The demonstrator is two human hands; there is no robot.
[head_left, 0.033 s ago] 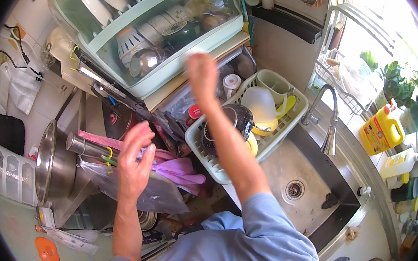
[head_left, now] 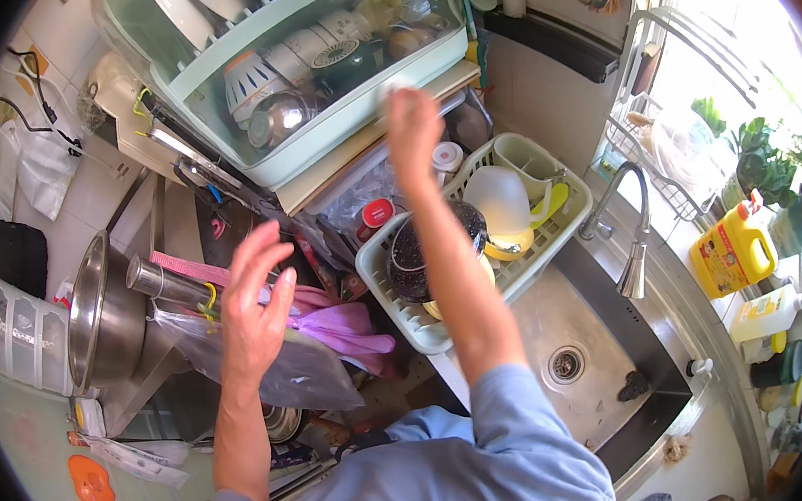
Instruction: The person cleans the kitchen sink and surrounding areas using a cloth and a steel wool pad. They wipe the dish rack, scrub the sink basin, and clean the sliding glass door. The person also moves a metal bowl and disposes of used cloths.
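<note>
The right hand (head_left: 413, 137) is stretched out to the far side, just beside or over the near rim of a pale green dish cabinet (head_left: 314, 154). A small white thing (head_left: 394, 89) shows blurred at its fingertips; whether the fingers grip it, I cannot tell. The left hand (head_left: 255, 319) is raised nearer the body, palm partly turned inward, its fingers loosely spread and holding nothing visible. Behind it lie a purple cloth (head_left: 346, 330) and a clear plastic bag (head_left: 258, 362).

Through the cabinet's clear cover, white plates (head_left: 176, 9) stand at the far left, with bowls and cups closer to the near rim. The right forearm cuts across a drying basket (head_left: 554, 250) and hides part of a black speckled pot (head_left: 414, 263) in it; a translucent container (head_left: 496, 200) sits right of the arm. Between cabinet and basket stand a red-lidded jar (head_left: 377, 213) and a white-lidded container (head_left: 446, 156), crowding the space beside the arm.

Right of the basket are the steel sink (head_left: 546, 335) and its faucet (head_left: 633, 266), with a yellow jug (head_left: 733, 249) farther right. On the left, a metal basin (head_left: 114, 316) stands tilted on its side near a metal cylinder (head_left: 165, 280).
</note>
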